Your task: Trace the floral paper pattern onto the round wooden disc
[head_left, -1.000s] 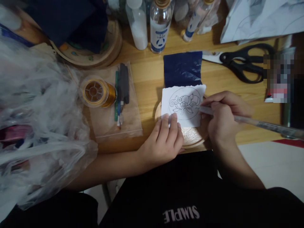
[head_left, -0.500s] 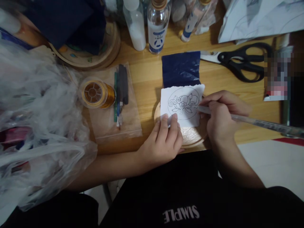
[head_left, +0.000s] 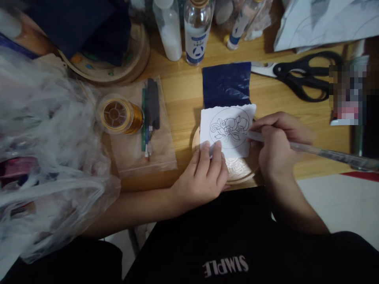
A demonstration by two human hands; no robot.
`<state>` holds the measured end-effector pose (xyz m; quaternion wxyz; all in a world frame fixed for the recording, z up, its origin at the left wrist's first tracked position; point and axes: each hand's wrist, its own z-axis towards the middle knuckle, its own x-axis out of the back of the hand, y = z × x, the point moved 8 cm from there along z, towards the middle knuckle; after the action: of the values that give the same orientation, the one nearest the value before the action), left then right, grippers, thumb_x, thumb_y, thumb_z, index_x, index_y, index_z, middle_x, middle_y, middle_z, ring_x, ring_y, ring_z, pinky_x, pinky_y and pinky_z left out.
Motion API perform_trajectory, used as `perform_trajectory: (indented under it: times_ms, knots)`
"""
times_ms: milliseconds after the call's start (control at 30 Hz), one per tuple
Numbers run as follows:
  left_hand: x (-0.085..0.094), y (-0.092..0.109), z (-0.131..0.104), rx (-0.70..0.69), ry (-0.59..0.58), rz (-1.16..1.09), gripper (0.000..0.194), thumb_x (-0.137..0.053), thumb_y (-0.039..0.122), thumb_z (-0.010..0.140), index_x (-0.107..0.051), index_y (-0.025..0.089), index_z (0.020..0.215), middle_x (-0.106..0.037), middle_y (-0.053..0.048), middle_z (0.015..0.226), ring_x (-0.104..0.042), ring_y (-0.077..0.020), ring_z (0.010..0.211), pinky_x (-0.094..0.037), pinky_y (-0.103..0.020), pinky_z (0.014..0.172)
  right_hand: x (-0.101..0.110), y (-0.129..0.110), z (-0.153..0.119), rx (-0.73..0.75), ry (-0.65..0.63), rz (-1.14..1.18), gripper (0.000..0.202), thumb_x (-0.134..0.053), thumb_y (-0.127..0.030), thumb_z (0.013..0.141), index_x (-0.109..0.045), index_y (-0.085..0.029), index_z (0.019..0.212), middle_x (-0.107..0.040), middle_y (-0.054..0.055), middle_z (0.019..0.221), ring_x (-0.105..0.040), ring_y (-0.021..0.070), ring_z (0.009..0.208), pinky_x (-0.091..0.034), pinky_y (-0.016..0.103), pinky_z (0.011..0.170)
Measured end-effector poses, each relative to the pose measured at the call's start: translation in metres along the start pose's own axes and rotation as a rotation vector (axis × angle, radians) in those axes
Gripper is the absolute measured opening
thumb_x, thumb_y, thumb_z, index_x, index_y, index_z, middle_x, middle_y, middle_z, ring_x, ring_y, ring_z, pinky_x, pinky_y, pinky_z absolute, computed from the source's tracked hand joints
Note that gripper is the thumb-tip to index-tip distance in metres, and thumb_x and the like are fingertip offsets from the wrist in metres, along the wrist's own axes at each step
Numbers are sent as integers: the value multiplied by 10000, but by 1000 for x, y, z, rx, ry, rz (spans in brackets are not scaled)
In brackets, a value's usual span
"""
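Note:
White paper [head_left: 217, 118] with a circled flower drawing lies over a round wooden piece [head_left: 241, 173], whose lower part shows a pale pattern. A dark blue sheet [head_left: 226, 83] sticks out above the paper. Fingers spread, my left hand [head_left: 203, 175] rests on the paper's lower left edge and the round piece. My right hand [head_left: 275, 148] is closed around a long pale pen [head_left: 314, 150], whose tip is at the right side of the drawing.
Black-handled scissors [head_left: 304, 75] lie at the upper right. Bottles [head_left: 197, 39] stand behind the blue sheet. On the left are a gold thread spool [head_left: 121, 116], a clear bag with brushes [head_left: 166, 150] and crumpled plastic [head_left: 53, 130].
The whole view has shifted very slightly. My right hand and the pen have moved a touch to the right in the picture; both hands keep their holds.

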<state>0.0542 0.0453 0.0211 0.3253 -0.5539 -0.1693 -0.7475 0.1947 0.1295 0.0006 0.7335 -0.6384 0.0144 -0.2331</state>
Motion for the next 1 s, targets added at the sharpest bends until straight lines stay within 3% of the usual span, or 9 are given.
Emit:
perform_trajectory:
  times_ms: [233,567,1000]
  knots:
    - [1,-1,1,-2,6,-4,583,-468,523,982,-671,-11,1098,-693,-231,1192,-710,-362,1039,-614,-384,843,6,-3,5,-94,61,90,240,-457,-47,630,-643,-182,560,-557,-64,446,-482,70,360,-323,205,342]
    - [0,1,-1,-6,-2,4,500,-523,453,972,-668,-5,1112,-684,-244,1207,-713,-335,1039,-600,-379,845,8,-36,3,-73,58,-27,220,-452,-100,624,-642,-189,557,-576,-27,504,-522,74,444,-403,237,438]
    - [-1,1,-2,10,-8,-16,470,-513,426,984,-669,-1,1102,-675,-254,1221,-703,-342,1055,-572,-396,861,-16,-8,-7,10,-51,-84,239,-455,-71,650,-638,-215,594,-589,-81,535,-511,66,448,-415,214,454]
